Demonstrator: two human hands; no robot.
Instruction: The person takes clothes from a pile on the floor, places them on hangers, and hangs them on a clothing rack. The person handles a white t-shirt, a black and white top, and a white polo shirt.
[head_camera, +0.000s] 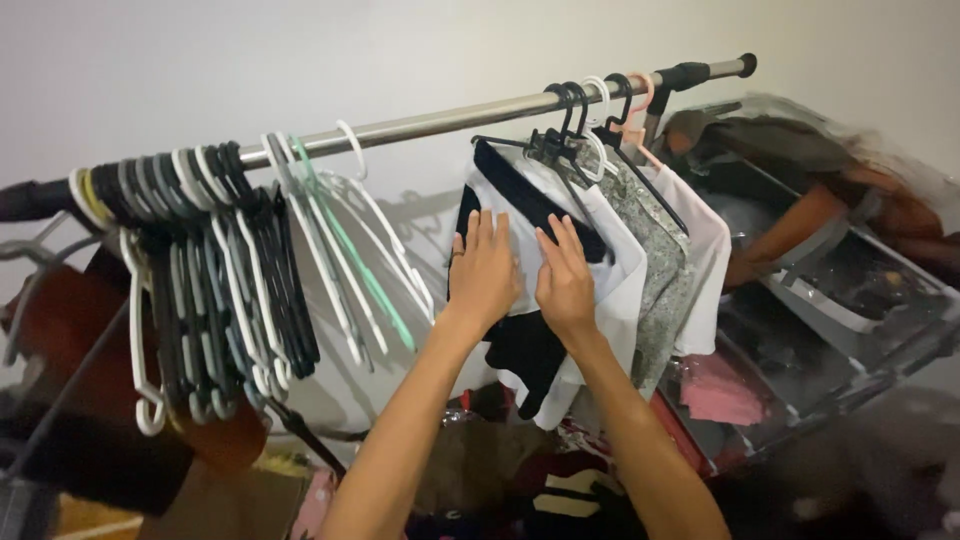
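2 hands up, both mine, flat on the white-and-black garment (610, 262) hanging from the metal rail (440, 120). My left hand (482, 272) lies open, fingers spread, palm on the garment's left part; my right hand (565, 280) lies open just beside it, fingers pointing up toward the black hanger (545, 148). Neither hand clamps anything, both only press the cloth. Garment sits directly under both palms, near the rail's right end. I count 3 garments hanging: this 1, a patterned grey one (655, 250) behind it, a white one (705, 250) furthest right. Empty hangers (230, 270) bunch at the rail's left, black, white, grey, 1 green; too many to count. Cluttered shelf (850, 300) at right.
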